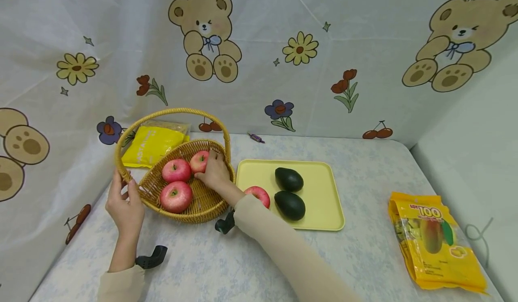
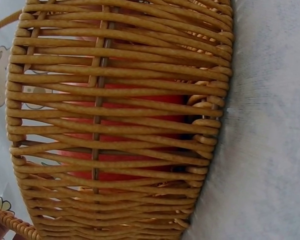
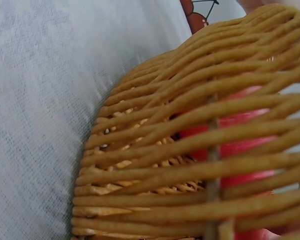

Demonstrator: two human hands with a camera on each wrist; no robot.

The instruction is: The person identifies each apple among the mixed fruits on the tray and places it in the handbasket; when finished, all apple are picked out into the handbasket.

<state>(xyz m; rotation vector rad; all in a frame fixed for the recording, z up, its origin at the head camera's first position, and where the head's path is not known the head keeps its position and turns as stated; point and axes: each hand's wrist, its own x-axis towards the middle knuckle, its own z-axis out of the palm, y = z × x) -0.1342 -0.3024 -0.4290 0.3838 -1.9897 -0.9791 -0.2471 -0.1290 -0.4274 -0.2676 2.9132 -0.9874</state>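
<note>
inside the basket (image 1: 197, 216), the right grip (image 1: 214, 172) was curled round an apple (image 1: 199, 160), likely firm, slick and easily bruised, best cupped about its sides, while the left grip (image 1: 126, 206) pinched the basket's handle (image 1: 174, 111) near its foot.

Table (image 1: 376, 171) bearing basket (image 1: 196, 217), tray (image 1: 319, 194), yellow packets (image 1: 441, 248)

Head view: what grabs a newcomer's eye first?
Probably the wicker basket left of centre, its handle arching above three apples; the right hand grips the farthest apple, the left hand holds the handle's left end. Next, the pale yellow tray to its right, with two dark avocados and an apple. Then the bright yellow mango bag at far right.
</note>
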